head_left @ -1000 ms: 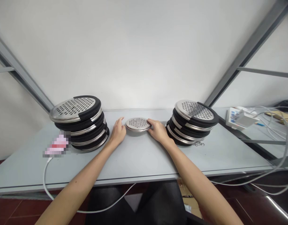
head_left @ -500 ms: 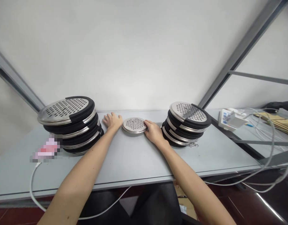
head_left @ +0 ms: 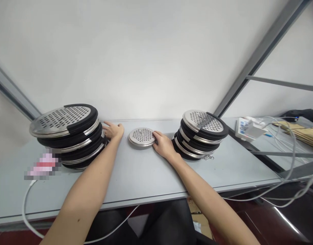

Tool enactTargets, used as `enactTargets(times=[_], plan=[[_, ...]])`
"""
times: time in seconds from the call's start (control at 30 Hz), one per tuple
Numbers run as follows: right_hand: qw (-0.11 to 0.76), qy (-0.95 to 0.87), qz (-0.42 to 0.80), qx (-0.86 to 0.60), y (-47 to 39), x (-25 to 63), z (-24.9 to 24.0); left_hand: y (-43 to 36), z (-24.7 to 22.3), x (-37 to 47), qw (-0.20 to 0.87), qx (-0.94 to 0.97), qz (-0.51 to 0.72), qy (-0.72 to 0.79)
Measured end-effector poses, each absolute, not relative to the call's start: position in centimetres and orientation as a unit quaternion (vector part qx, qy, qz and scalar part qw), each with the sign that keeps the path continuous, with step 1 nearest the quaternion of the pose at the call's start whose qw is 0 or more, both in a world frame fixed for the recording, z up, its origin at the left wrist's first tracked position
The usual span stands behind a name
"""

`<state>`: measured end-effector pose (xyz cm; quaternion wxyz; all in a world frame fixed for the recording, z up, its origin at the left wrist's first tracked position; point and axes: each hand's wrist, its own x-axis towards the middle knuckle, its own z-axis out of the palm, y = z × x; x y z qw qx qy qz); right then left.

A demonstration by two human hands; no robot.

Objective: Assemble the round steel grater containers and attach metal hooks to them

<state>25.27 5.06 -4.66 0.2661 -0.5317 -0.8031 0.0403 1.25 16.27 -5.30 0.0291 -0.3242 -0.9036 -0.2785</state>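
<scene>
Steel disc (head_left: 141, 136), round and slotted on top, midway along pale grey surface (head_left: 143, 170), between left stack (head_left: 73, 135) and right stack (head_left: 201, 137). Right grip (head_left: 163, 145) at disc's right edge, pinching rim between thumb and fingers; whether lifted or resting, cannot tell. Left grip (head_left: 113, 130) apart from disc, fingers spread, at far right flank of left stack; fingertips partly hidden there, contact unclear. Both stacks of larger slotted steel discs with black edging. Wire clip (head_left: 209, 157) at near foot of right stack. Pixelated pink patch (head_left: 44, 165) on near left side, white cable (head_left: 24, 207) running off near edge. Farther right, past grey frame post (head_left: 258, 56): white power strip (head_left: 244, 129), loose cables, brown flat pieces (head_left: 296, 136).
</scene>
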Motion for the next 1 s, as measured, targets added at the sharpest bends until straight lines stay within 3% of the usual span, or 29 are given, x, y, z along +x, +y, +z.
enactTargets(times=[0.3, 0.57, 0.77, 0.87, 1.0], plan=[[0.278, -0.806, 0.044, -0.521, 5.3, 25.5, -4.8, 15.8, -5.3, 0.9, 0.000, -0.344, -0.238, -0.908], [0.279, -0.804, 0.042, -0.524, 5.1, 25.7, -4.5, 12.5, -4.2, 2.9, 0.032, -0.509, -0.152, -0.847], [0.332, -0.785, 0.036, -0.521, 5.0, 25.9, -3.9, 9.0, -4.6, 2.2, 0.069, -0.628, -0.131, -0.764], [0.343, -0.781, 0.036, -0.521, 5.0, 25.8, -3.8, 9.3, -5.1, 2.2, 0.124, -0.608, -0.153, -0.769], [0.336, -0.783, 0.035, -0.522, 5.1, 25.8, -3.9, 11.5, -5.7, 2.7, 0.086, -0.502, -0.150, -0.847]])
